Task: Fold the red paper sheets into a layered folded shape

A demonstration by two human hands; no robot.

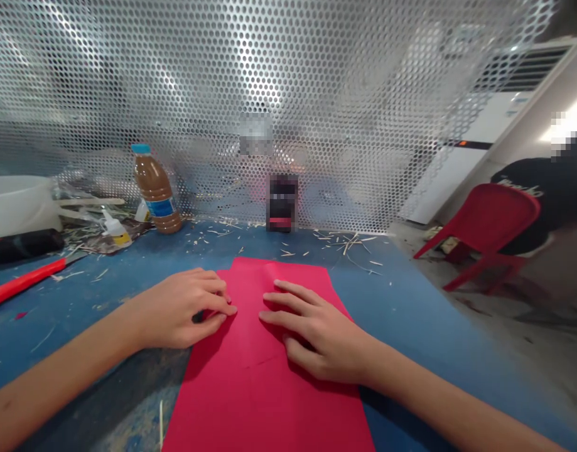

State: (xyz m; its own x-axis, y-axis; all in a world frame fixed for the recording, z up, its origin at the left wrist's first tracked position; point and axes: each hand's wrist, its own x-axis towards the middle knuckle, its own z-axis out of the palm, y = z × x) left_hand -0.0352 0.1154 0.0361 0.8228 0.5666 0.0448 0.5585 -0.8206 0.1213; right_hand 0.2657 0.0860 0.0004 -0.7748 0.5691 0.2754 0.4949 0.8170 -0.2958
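Note:
A sheet of red paper (269, 402) lies lengthwise in front of me, with fold lines and overlapping layers toward its far end. A short dark mark crosses it near the middle. My left hand (189, 307) is at its left edge, fingers curled and thumb close to the forefinger, pinching the paper there. Flat on the right half rests my right hand (321, 336), its fingers spread and pointing left. Between the fingertips of both hands a narrow strip of paper shows.
A blue table (392, 314) carries straw-like scraps. At the left are a red-handled tool (27, 282), a black cylindrical object (24, 246), a small glue bottle (116, 229), a brown drink bottle (156, 191) and a white tub (22, 201). Perforated metal (198, 81) stands behind; a red chair (498, 216) is right.

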